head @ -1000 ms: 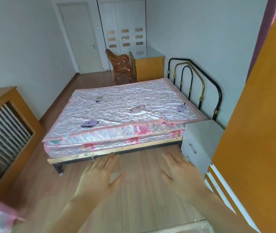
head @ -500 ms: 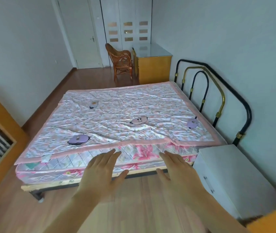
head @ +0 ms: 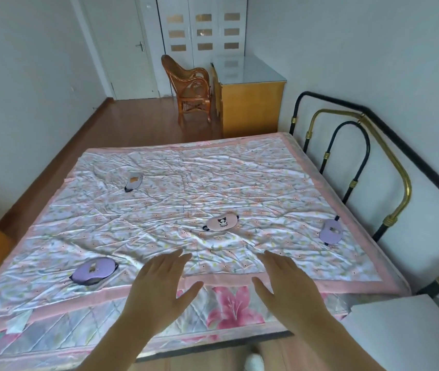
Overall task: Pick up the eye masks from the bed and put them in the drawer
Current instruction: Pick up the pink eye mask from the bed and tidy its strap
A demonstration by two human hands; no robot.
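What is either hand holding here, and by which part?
Nothing. The left hand and right hand are both open and empty above the bed's near edge; all four eye masks lie untouched.

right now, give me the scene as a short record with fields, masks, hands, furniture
masks on bed: four
purple mask near left: near edge of the bed
pink cat-face mask: centre, nearest the hands
purple mask right: by the headboard
grey mask: far left
left hand: open, empty, above the near edge
right hand: open, empty
white nightstand: lower right, drawer front not in view
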